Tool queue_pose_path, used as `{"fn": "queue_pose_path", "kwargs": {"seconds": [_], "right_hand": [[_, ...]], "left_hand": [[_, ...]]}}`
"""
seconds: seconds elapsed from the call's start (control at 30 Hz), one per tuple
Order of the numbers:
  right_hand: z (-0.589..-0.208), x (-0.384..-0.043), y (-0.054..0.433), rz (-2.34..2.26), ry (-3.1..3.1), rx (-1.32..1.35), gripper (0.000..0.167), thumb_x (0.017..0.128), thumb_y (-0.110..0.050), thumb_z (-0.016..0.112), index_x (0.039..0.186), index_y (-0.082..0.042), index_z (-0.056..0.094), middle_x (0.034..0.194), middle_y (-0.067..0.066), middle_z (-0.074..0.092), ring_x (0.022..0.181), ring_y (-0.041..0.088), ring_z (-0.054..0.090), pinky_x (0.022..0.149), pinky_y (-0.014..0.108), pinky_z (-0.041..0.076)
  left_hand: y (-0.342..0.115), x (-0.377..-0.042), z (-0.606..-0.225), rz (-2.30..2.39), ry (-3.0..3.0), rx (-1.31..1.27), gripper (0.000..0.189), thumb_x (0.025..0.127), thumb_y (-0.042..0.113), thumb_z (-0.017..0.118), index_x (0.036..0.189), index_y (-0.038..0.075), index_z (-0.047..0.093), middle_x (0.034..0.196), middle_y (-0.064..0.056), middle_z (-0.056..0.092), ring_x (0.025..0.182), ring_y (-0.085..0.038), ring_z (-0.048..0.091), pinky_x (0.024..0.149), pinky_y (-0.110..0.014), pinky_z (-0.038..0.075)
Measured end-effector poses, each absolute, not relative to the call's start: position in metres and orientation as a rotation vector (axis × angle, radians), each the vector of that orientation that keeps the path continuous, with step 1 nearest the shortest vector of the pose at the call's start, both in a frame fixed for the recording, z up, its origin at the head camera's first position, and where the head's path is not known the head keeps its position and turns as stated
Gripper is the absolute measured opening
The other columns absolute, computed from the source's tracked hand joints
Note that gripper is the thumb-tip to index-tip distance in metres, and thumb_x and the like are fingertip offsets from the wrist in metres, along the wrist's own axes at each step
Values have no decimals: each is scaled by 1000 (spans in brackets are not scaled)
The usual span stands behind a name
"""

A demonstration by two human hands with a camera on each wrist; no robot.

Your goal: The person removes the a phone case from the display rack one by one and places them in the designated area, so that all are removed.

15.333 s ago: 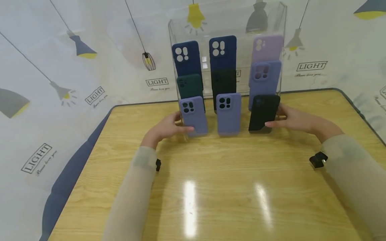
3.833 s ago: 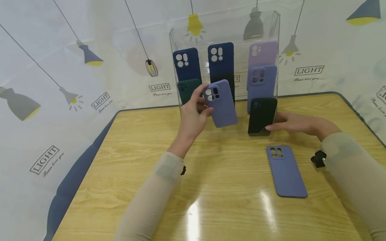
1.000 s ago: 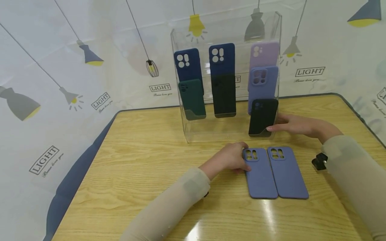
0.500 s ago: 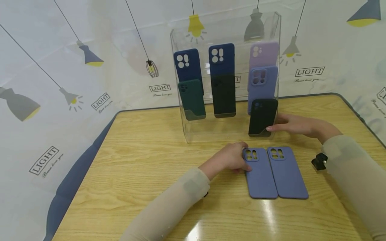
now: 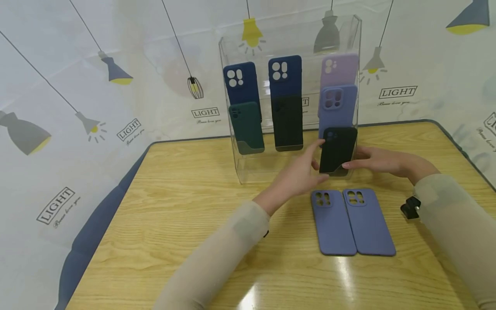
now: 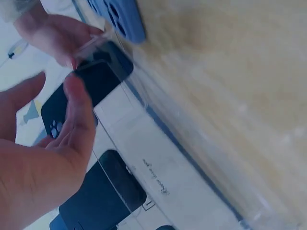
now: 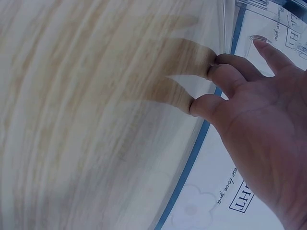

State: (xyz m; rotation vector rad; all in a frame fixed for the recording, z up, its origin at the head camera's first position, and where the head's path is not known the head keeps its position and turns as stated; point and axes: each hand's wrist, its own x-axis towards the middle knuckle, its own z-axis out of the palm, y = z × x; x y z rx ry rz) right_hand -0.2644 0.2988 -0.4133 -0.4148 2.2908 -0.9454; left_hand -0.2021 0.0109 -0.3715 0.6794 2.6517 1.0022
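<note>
My left hand [image 5: 296, 176] reaches to the black phone case [image 5: 338, 150] in the bottom right slot of a clear acrylic display stand [image 5: 267, 170]. In the left wrist view its thumb and fingers are spread around the near side of that black case [image 6: 98, 81], without a clear grip. My right hand [image 5: 387, 161] holds the stand's lower right corner, thumb in front and fingers at the side, partly hidden. In the right wrist view the fingertips of the right hand [image 7: 268, 120] reach down to the table. Two lavender phone cases [image 5: 335, 226] lie side by side before the stand.
Higher on the stand are blue phone cases [image 5: 284, 77], a dark green case [image 5: 247, 127], a light purple case [image 5: 340, 69] and a periwinkle case [image 5: 339, 103]. The wooden table [image 5: 186, 189] ends at a lamp-printed wall covering [image 5: 162, 112] close behind the stand.
Two lavender cases have gone from the stand's bottom row to the table. In the last half second my left hand has let go of the second and risen to the black case; the right hand stays put.
</note>
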Motion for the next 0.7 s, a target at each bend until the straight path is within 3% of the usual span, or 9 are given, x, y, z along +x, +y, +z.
{"fn": "queue_pose_path", "kwargs": {"seconds": [0.3,0.47,0.7], "right_hand": [[-416,-265,301,-959,2261,-425,91,109,-51,56,173,-16,1,177,26,14,159,57,22,114,80,33],[-415,-266,299,-957,2257,-415,94,108,-52,56,173,-16,-1,177,27,11,159,58,20,114,80,33],[-413,-266,298,-950,2264,-410,95,108,-54,56,173,-16,-2,177,26,11,159,57,20,116,79,33]], "left_hand": [[29,-227,-355,914,2898,791,73,105,27,69,167,35,30,109,1,59,78,-11,57,69,-23,47],[37,-230,-357,905,2912,722,72,106,24,67,167,39,31,117,1,59,89,-10,61,72,-22,52],[41,-226,-367,799,2988,674,74,107,21,66,167,41,28,147,-4,60,107,-12,70,72,-20,55]]}}
